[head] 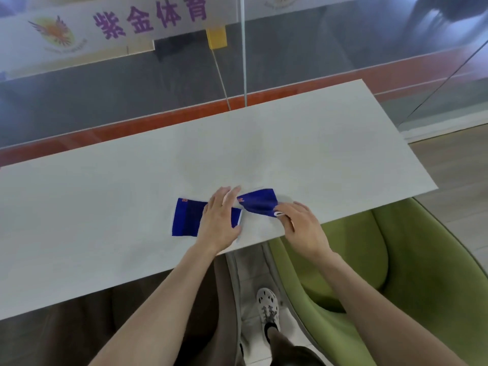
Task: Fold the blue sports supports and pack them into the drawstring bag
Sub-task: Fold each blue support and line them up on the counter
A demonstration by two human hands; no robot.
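A folded blue sports support [186, 219] with small orange print lies flat on the white table [105, 202] near its front edge. My left hand [220, 219] rests palm down on its right half, fingers spread. Just to the right, a second blue support [258, 200] is lifted off the table at an angle, and my right hand [298, 223] pinches its lower right corner by a white label. No drawstring bag shows anywhere in view.
A green chair [396, 273] stands under the table's right front corner. A glass wall [317, 62] with a banner runs behind the table's far edge. My leg and a white shoe [268, 305] show below the table's front edge.
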